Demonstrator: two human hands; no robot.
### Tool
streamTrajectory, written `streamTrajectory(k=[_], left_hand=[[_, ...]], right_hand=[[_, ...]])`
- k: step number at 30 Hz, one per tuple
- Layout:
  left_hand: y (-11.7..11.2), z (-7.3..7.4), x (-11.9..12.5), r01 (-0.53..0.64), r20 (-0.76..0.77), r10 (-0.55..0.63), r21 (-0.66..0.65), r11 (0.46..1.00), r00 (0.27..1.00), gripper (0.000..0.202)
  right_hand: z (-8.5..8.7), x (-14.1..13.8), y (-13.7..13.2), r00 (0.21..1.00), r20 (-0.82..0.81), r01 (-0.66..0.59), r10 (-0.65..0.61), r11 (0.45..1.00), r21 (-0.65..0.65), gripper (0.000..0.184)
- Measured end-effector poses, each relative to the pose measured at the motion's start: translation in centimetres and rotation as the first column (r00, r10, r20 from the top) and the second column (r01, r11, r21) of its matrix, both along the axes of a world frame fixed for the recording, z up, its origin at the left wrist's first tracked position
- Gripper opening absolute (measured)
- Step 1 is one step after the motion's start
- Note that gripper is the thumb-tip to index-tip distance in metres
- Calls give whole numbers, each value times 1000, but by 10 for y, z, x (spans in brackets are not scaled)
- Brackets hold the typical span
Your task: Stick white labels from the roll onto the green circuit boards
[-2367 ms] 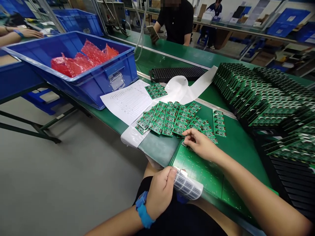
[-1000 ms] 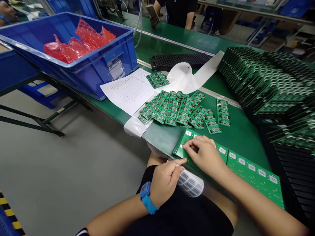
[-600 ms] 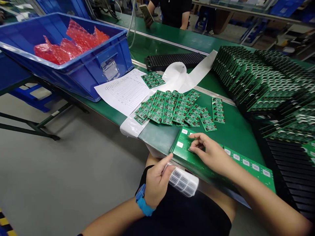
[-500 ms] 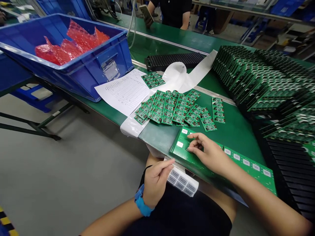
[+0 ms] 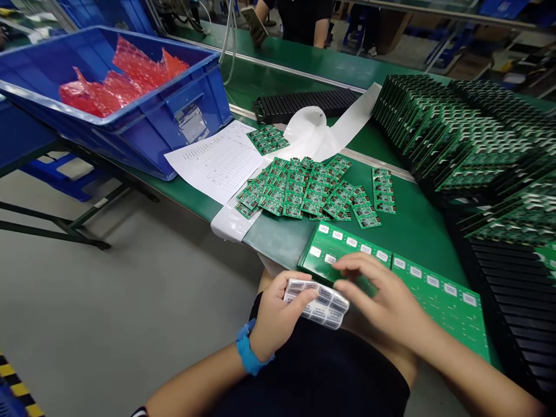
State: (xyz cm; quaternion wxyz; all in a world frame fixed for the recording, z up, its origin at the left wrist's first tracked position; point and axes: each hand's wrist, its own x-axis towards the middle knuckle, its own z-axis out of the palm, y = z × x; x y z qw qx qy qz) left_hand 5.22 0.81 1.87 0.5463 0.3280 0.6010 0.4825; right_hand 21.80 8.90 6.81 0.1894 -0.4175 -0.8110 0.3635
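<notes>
My left hand [image 5: 282,313] is closed around a curled sheet of labels [image 5: 321,304], thumb on top, above my lap. Between the sheet and the stack of green circuit boards [image 5: 319,260] hovers my right hand [image 5: 380,295], thumb and fingers apart, with nothing visible in it. White labels sit on the top board in a full back row, and a second row has begun from the left; my fingers hide part of it. Right of this stack lies another green circuit board panel [image 5: 456,318] with a row of white labels along its back edge.
Loose small circuit boards [image 5: 299,188] lie piled mid-table beside a printed form [image 5: 217,162]. Upright boards fill black racks [image 5: 490,278] on the right. A blue bin [image 5: 152,121] holding red bubble wrap [image 5: 125,81] stands left. A person [image 5: 302,23] sits across the table.
My right hand has drawn back from the top board toward the label sheet, its fingers spreading. A label now shows in the second row. My left hand has tilted the sheet up.
</notes>
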Motion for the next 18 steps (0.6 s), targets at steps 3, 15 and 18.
streamTrajectory(k=[3, 15, 18], left_hand=[[1, 2, 2, 32, -73, -26, 83, 996, 997, 14], [6, 0, 12, 4, -191, 24, 144, 990, 981, 15], [7, 2, 14, -8, -199, 30, 114, 993, 980, 17]], right_hand=[[9, -2, -8, 996, 53, -63, 76, 974, -217, 9], [10, 13, -16, 999, 46, 6, 8, 956, -293, 20], [11, 16, -15, 1000, 12, -16, 19, 978, -207, 14]])
